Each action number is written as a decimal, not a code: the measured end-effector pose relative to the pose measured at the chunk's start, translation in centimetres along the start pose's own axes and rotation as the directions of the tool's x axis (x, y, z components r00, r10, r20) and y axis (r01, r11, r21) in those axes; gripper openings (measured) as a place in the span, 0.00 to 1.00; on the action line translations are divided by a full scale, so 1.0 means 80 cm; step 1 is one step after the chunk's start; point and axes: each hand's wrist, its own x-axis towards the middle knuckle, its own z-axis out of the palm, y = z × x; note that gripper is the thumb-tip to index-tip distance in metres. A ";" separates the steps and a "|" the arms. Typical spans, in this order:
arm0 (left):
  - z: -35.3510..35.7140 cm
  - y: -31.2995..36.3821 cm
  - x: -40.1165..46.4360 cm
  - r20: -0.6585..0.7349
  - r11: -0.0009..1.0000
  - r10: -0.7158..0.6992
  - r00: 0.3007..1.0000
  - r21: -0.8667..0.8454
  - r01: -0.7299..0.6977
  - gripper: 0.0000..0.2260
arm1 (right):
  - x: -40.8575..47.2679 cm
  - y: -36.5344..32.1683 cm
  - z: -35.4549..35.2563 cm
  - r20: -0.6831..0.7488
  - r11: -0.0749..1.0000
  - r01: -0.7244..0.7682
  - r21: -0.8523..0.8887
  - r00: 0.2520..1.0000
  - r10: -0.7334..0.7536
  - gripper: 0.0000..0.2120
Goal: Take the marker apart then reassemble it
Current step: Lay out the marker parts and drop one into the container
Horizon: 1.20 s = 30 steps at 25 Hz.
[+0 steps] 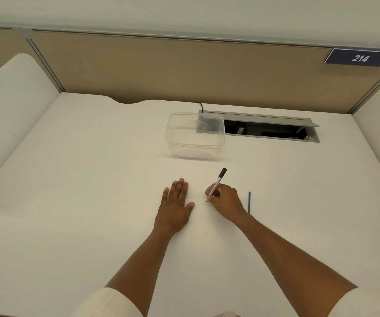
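White desk [74, 179] carries everything: the right hand [224, 200] is closed around the marker [217, 183] like a writer's grip, black cap tilted toward one o'clock, tip end down at the surface. At nine o'clock of it, the left hand [175, 202] lies flat, open and empty, likely steadying. A thin blue rod [249, 202], perhaps the marker's insides, lies at three o'clock, within reach.

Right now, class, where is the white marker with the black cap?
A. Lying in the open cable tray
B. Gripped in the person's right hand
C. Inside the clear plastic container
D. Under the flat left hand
B: the right hand grips the white marker with the black cap, cap end pointing up and away, while the left hand lies flat and empty on the white desk.
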 end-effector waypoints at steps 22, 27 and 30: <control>-0.023 0.038 0.013 0.060 0.939 0.012 0.998 -0.343 0.009 0.05 | -0.013 -0.017 -0.013 -0.014 0.999 0.042 -0.032 0.999 -0.043 0.05; -0.028 0.042 0.010 0.086 0.937 0.011 0.996 -0.348 0.020 0.02 | -0.019 -0.018 -0.014 0.003 0.999 0.029 0.015 1.000 -0.029 0.04; -0.031 0.040 0.008 0.101 0.945 0.020 0.995 -0.327 0.014 0.02 | -0.023 -0.021 -0.016 -0.006 0.997 0.020 0.075 1.000 -0.020 0.03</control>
